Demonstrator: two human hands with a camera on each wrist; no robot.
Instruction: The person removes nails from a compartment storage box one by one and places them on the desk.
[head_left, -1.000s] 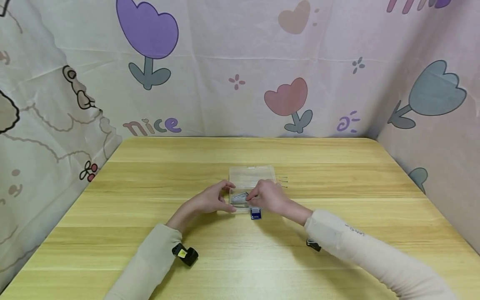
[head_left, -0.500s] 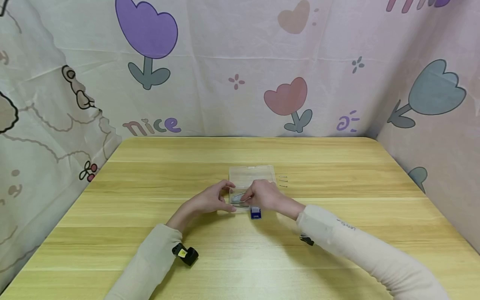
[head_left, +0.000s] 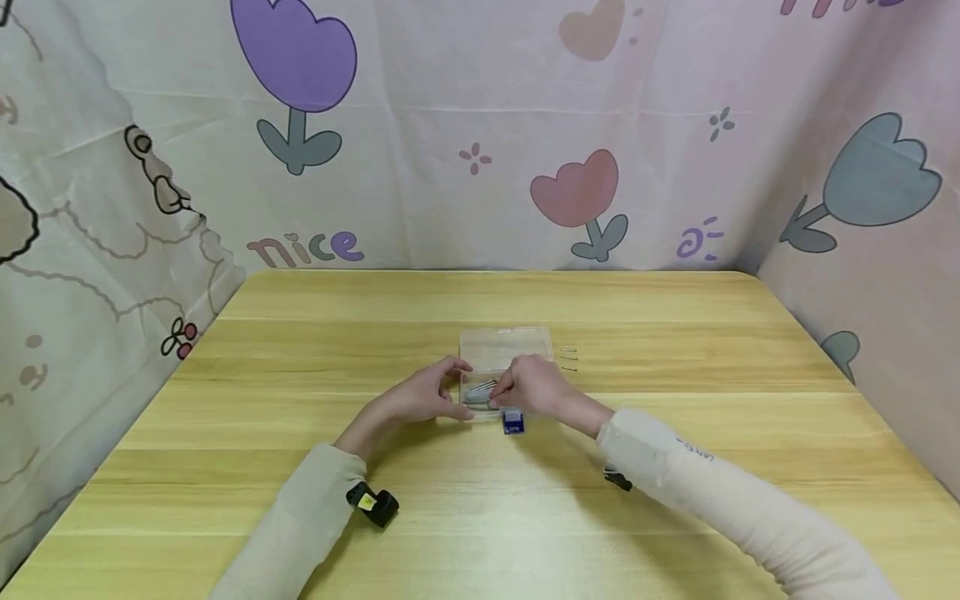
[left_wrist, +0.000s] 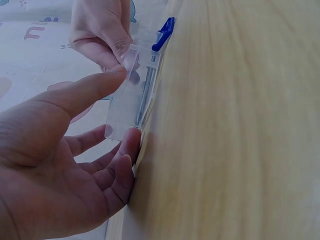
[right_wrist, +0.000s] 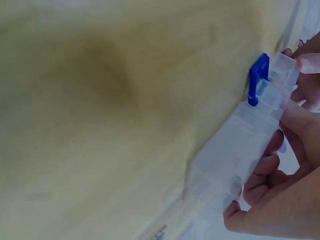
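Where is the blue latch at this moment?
In the head view the blue latch sits on the near edge of the clear box at mid-table, just below the right hand.

A small clear plastic box (head_left: 504, 358) lies flat near the middle of the wooden table, its lid open and laid back on the far side. A blue latch (head_left: 513, 422) sticks out from its near edge. Inside the tray lie several thin grey metal pins (head_left: 480, 392), bunched lengthwise along the box.
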